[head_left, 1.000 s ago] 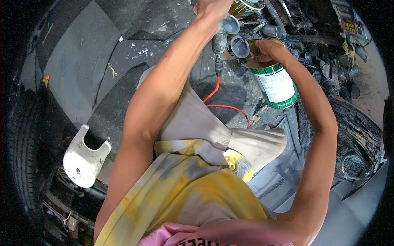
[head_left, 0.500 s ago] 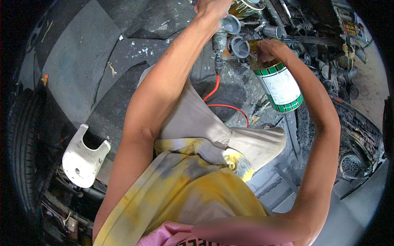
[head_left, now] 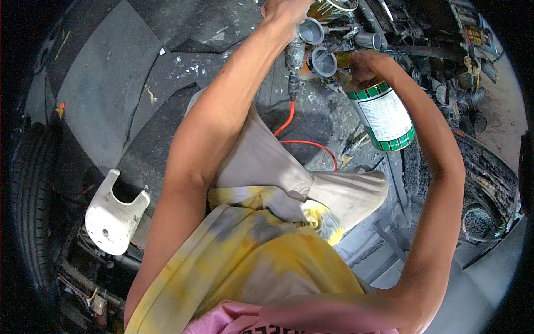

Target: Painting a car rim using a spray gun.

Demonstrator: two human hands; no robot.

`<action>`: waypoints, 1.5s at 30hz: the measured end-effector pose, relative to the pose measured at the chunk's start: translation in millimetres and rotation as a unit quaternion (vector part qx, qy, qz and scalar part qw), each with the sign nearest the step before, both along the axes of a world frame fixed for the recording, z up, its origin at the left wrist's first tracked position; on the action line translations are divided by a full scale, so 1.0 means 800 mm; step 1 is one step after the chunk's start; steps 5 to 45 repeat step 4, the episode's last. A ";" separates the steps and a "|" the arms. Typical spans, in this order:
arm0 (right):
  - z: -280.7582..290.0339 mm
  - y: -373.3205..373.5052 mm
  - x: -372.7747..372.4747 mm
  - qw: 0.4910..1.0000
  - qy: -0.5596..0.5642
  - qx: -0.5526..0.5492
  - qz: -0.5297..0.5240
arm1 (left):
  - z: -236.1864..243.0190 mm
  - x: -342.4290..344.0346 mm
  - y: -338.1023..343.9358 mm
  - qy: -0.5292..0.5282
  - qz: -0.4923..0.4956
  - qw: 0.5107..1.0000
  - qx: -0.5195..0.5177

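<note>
At the top edge my left hand (head_left: pixel 286 12) is closed around the upper part of what looks like a paint-coated spray gun (head_left: pixel 293 58); its fingers are partly out of view. A red hose (head_left: pixel 292 111) runs down from the gun's fitting. My right hand (head_left: pixel 364 67) grips a green paint can (head_left: pixel 387 117) with a white label near its upper end, and the can leans at a slant. Its mouth is hidden by the hand. Between my hands are two grey-coated cups, an upper cup (head_left: pixel 311 31) and a lower cup (head_left: pixel 324 61).
Another metal can (head_left: pixel 334 10) stands at the top, near a small grey cup (head_left: pixel 367 40). Dark car parts (head_left: pixel 445 83) crowd the right side. A white forked plastic piece (head_left: pixel 108 222) and a tire (head_left: pixel 30 206) are at left. Dark mats (head_left: pixel 105 83) cover the floor.
The green can and my right hand have shifted slightly to the right. My left hand and the gun have moved a little to the left.
</note>
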State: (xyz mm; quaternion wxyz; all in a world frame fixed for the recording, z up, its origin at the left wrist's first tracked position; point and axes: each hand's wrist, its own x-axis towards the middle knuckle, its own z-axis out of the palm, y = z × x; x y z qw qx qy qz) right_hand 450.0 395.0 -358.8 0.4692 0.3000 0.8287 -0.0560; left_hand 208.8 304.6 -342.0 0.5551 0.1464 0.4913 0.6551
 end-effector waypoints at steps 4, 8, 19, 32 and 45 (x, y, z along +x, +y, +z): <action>0.017 -0.005 -0.001 0.999 0.030 -0.023 -0.019 | 0.006 0.000 -0.008 -0.009 -0.018 1.000 -0.004; 0.017 -0.005 -0.001 0.999 0.030 -0.023 -0.019 | 0.006 0.000 -0.008 -0.009 -0.018 1.000 -0.004; 0.017 -0.005 -0.001 0.999 0.030 -0.023 -0.019 | 0.006 0.000 -0.008 -0.009 -0.018 1.000 -0.004; 0.017 -0.005 -0.001 0.999 0.030 -0.023 -0.019 | 0.006 0.000 -0.008 -0.009 -0.018 1.000 -0.004; 0.017 -0.005 -0.001 0.999 0.030 -0.023 -0.019 | 0.006 0.000 -0.008 -0.009 -0.018 1.000 -0.004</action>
